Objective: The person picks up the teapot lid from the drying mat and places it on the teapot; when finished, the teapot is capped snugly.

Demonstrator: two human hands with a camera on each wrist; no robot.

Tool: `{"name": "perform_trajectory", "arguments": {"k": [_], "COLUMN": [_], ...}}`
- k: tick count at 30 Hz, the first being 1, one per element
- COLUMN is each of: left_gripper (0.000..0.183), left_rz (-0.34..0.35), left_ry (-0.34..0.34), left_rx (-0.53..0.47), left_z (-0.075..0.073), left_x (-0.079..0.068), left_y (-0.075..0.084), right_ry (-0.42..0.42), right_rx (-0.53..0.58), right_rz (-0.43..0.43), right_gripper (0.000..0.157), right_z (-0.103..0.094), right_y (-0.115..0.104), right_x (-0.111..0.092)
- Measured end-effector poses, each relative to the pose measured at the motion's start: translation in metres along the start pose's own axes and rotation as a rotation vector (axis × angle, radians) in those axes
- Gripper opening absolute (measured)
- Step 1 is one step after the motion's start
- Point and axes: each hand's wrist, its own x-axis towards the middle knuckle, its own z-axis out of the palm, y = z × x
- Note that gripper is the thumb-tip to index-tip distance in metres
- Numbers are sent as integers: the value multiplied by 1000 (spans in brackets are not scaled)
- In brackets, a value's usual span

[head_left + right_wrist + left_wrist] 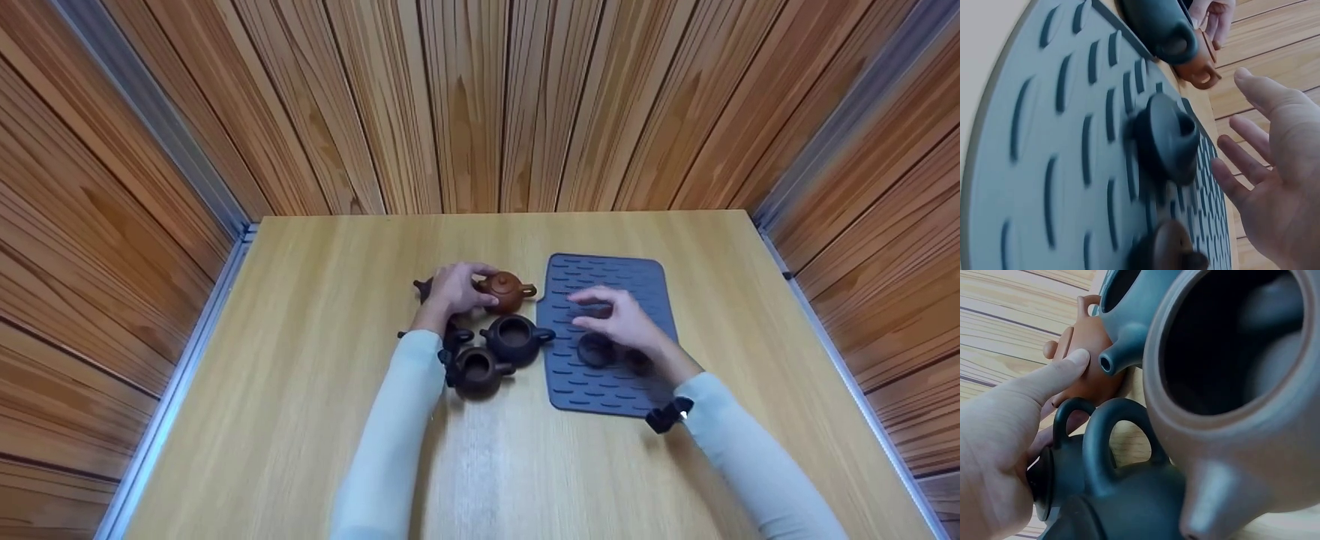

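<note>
Head view: left hand (459, 287) grips the orange teapot (508, 292) at its spout side, thumb on the wall, likely to steady it. Lidless brown teapot (480, 386) sits nearer the wearer than that hand; lidless black teapot (517, 357) between the hands. Gray mat (585, 396) runs under the right hand (621, 321): black lid (596, 350) just below its thumb, fingers spread, holding nothing, brown lid (639, 363) below its wrist. Lids presumably parked there off those two pots.
</note>
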Motion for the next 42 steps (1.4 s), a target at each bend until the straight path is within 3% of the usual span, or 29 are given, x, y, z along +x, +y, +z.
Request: {"name": "perform_trajectory", "arguments": {"k": [11,20,32,42], "left_gripper": [61,61,61,57], "left_rz": [65,64,59,44], "left_ry": [-4,3,2,9], "left_rx": [-30,-5,-27,17], "left_z": [19,21,19,3], "left_x": [30,36,29,5], "left_y": [-33,-40,-32,-7], "right_ry": [-143,-184,-181,-182], "right_rx": [-9,-9,-20,-43], "right_rz": [50,31,31,46], "right_gripper": [51,42,26,25], "right_z": [-24,-27,-23,-23], "right_y": [8,16,26,23], "right_x": [-33,-43,-44,-41]}}
